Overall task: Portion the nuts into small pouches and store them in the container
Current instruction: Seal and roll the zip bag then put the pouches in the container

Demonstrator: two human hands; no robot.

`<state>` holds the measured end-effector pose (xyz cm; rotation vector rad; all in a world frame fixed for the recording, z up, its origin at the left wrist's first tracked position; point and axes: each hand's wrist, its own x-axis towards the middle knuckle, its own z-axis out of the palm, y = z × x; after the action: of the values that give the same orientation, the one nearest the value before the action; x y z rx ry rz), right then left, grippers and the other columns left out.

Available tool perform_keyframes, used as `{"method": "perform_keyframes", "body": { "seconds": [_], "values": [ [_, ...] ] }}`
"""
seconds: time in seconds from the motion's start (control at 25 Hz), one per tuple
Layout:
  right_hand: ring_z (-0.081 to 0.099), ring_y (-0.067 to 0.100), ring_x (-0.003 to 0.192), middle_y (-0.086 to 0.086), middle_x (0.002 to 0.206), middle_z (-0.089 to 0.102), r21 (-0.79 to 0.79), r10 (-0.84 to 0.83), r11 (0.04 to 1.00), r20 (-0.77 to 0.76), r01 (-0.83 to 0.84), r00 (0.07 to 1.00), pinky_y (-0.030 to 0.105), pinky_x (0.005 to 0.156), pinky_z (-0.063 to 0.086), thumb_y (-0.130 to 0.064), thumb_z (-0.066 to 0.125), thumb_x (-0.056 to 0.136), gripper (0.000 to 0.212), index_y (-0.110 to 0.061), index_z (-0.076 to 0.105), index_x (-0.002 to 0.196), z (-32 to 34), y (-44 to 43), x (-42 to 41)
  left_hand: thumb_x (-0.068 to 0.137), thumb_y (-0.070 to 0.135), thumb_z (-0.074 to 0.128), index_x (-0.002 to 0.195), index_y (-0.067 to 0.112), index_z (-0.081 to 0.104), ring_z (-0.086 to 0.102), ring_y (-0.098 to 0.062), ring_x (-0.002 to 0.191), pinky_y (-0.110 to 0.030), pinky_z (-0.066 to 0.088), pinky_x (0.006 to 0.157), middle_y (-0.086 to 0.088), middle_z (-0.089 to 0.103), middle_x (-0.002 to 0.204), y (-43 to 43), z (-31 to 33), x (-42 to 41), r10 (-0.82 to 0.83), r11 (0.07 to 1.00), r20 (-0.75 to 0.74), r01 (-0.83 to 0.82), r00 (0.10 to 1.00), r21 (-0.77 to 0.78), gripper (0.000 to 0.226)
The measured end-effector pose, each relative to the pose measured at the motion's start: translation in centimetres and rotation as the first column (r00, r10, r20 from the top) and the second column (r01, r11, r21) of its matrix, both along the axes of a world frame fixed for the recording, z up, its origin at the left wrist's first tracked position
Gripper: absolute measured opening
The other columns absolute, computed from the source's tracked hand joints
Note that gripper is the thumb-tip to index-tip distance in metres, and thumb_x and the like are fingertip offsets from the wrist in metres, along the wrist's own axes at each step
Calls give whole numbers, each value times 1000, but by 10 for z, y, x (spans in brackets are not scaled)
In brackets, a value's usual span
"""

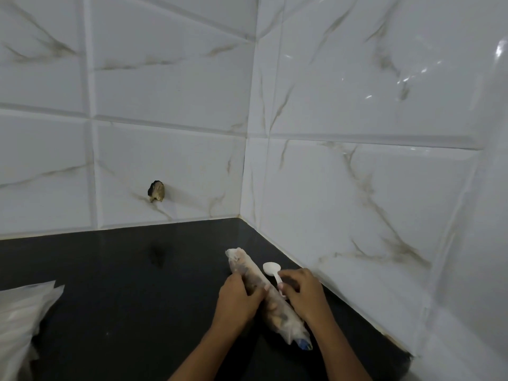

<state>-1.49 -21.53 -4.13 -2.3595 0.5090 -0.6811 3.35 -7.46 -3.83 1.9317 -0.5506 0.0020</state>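
A long rolled clear bag of mixed nuts (pixel 248 273) lies slanted on the black countertop (pixel 123 284) near the tiled corner. My left hand (pixel 239 295) grips the roll at its middle from the left. My right hand (pixel 302 292) is curled on the bag's right side and holds the handle of a small white plastic spoon (pixel 272 269), whose bowl points away from me. The bag's near end (pixel 298 335) shows a blue patch.
A stack of empty clear pouches (pixel 22 320) lies at the left edge of the counter. White marble-look tiled walls (pixel 357 188) meet in a corner just behind the bag. A dark broken hole (pixel 156 191) marks the left wall.
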Motion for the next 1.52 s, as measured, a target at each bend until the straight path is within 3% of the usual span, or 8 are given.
{"method": "perform_keyframes", "body": {
  "seconds": [0.4,0.48,0.64,0.76,0.96,1.24,1.36,1.52],
  "values": [
    [53,23,112,2,115,65,14,12,1000,-39,-11,999,30,95,44,-8,50,89,36,-16,61,122,-7,0,-4,91,39,50,116,10,49,51,-18,107,-28,45,90,-6,52,119,-1,-7,-4,23,996,51,-27,998,89,38],
    [53,24,116,5,119,64,57,-2,998,8,1,1000,30,99,42,-9,49,91,34,-14,60,123,-1,4,-8,95,35,44,129,9,43,42,-21,121,-28,35,103,-6,45,133,3,-4,-6,37,993,135,-52,990,108,43],
    [53,22,121,11,129,59,139,-91,987,87,79,992,19,97,34,-9,45,95,33,-6,58,125,20,19,-33,96,35,39,144,14,26,21,-19,141,-29,21,112,-4,21,155,34,3,-24,61,947,319,-156,946,281,53],
    [53,25,121,12,126,61,20,-92,996,132,91,987,23,99,35,-8,45,94,32,-7,59,123,41,46,-64,97,36,36,147,12,18,16,-19,144,-30,16,115,-6,14,157,67,15,-40,69,883,419,-251,905,396,59],
    [52,26,119,7,125,62,-253,124,962,82,-100,989,35,103,37,-20,46,95,31,-12,61,121,67,131,-111,97,34,38,148,6,10,7,-22,146,-33,9,119,-10,9,158,137,37,-95,74,850,474,-304,877,430,65],
    [31,15,137,-3,146,40,-494,253,848,55,-194,966,31,109,21,-24,39,97,43,-19,39,139,87,229,-106,97,34,37,148,4,7,4,-22,147,-34,3,118,-11,7,158,220,58,-114,205,789,579,-483,789,379,66],
    [27,13,139,-5,149,35,-504,316,827,52,-248,947,30,111,17,-26,36,98,44,-22,35,142,88,242,-76,98,37,34,149,7,3,2,-21,147,-33,1,119,-9,5,158,240,68,-95,235,745,595,-536,768,397,67],
    [27,13,139,-4,149,36,-372,433,838,8,-399,901,26,110,19,-26,39,98,44,-22,35,141,90,276,1,97,40,32,148,6,8,7,-21,146,-35,5,119,-9,9,158,306,99,-35,364,606,570,-652,736,456,66]
  ]
}}
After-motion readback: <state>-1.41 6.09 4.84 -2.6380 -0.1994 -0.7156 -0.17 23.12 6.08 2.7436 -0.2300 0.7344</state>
